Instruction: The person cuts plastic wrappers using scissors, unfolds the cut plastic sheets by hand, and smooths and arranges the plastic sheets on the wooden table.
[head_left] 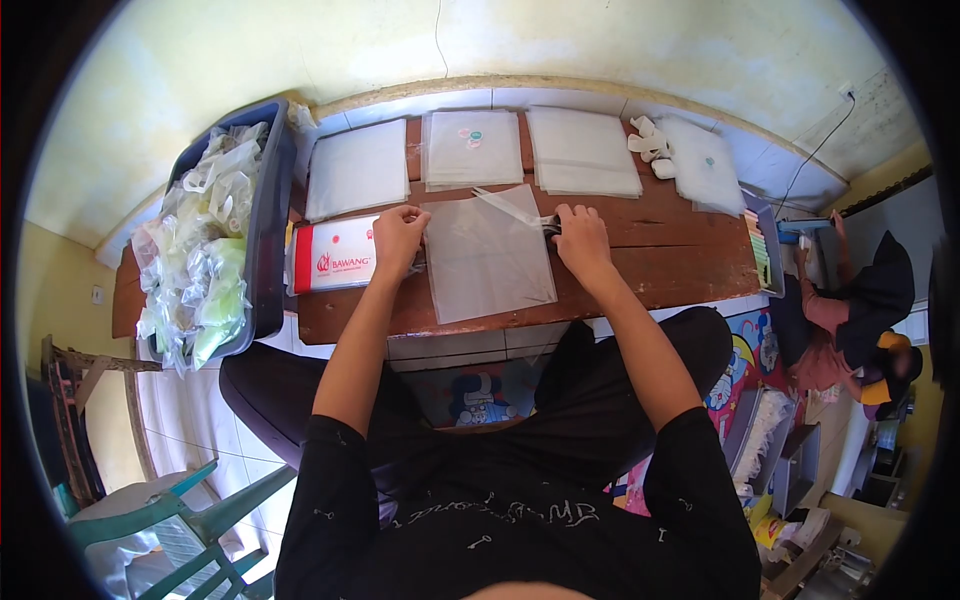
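Observation:
A clear plastic sheet or bag [488, 265] lies flat on the brown wooden table [660, 262], near its front edge. My right hand [582, 240] is closed around the dark handles of scissors [510, 208], whose blades point left over the sheet's upper part. At the sheet's upper left, my left hand [398, 238] is closed in a pinch; what its fingertips hold is too small to name. Just left of that hand lies a white and red BAWANG pack [335, 255], partly covered by it.
Plastic stacks [358, 168] line the table's back. A dark bin [268, 200] of plastic bags stands left. White rolled pieces [650, 140] lie at the back right. A green chair [215, 520] is lower left. Another person [840, 310] sits at the far right.

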